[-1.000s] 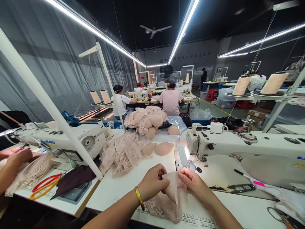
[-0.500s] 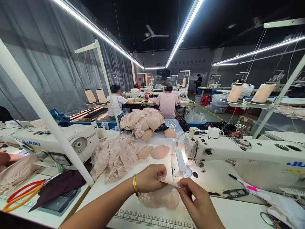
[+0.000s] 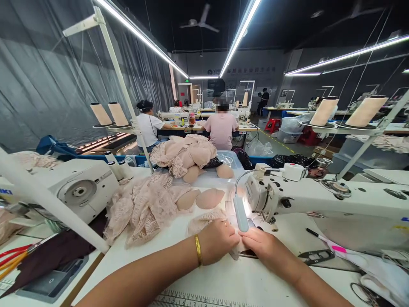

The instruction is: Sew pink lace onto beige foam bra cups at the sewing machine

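Observation:
My left hand [image 3: 219, 240] lies knuckles up on the white table, fingers curled down onto a pale pink lace piece [image 3: 204, 221] just left of the needle. My right hand [image 3: 260, 244] rests flat beside it, fingers stretched toward the presser foot under the lamp [image 3: 240, 212] of the white sewing machine [image 3: 319, 200]. The fabric under both hands is mostly hidden by them. Two beige foam cups [image 3: 204, 198] lie behind my hands, next to a heap of pink lace [image 3: 143, 204].
A second white sewing machine [image 3: 76, 189] stands at the left with dark cloth [image 3: 54, 253] and red-handled scissors [image 3: 11, 256] beside it. A pile of pink garments [image 3: 183, 153] sits behind. A pen [image 3: 322, 238] and thread snips [image 3: 316, 256] lie right. People sew at tables farther back.
Both hands moved forward and down from in front of me to the needle area, laying the pink piece flat on the table. The view shifted forward and right.

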Tool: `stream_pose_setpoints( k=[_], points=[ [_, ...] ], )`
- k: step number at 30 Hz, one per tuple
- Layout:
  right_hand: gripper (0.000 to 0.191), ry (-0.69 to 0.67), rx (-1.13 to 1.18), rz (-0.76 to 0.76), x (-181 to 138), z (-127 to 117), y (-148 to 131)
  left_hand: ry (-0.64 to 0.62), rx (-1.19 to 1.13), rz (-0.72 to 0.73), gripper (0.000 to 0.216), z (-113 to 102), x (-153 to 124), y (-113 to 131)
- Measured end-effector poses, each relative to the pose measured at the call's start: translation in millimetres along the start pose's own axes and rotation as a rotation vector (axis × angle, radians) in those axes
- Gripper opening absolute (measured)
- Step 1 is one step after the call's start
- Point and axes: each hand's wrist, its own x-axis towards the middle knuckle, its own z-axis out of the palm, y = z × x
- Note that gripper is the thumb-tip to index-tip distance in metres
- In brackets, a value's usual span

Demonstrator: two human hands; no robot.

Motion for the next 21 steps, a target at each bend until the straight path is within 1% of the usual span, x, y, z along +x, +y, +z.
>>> stream_pose_setpoints(
  k=[3,5,8,11,15,21],
  points=[
    [0.039,0.001,0.0,-0.017,-6.2,-5.3,6.5,0.016,0.005,-0.026,0.016,13.2,7.7,-4.5],
    [0.038,-0.007,-0.014,-0.001,-9.8,-8.7,7.4,0.069,-0.003,-0.061,0.017,19.7,6.7,-5.1],
    [0.04,-0.063,-0.062,0.044,-13.1,-14.1,6.8,0.142,-0.026,-0.093,0.016,22.9,4.2,-3.8],
    [0.041,-0.119,-0.082,0.086,-12.9,-18.5,5.5,0.139,-0.039,-0.087,0.015,20.5,5.5,-2.6],
    [0.041,-0.159,-0.054,0.103,-11.3,-22.2,3.9,0.128,-0.044,-0.109,0.009,18.8,8.9,-2.0],
    [0.041,-0.137,-0.032,0.104,-10.9,-24.7,3.0,0.104,-0.087,-0.121,0.014,23.2,11.0,-0.8]
  ],
)
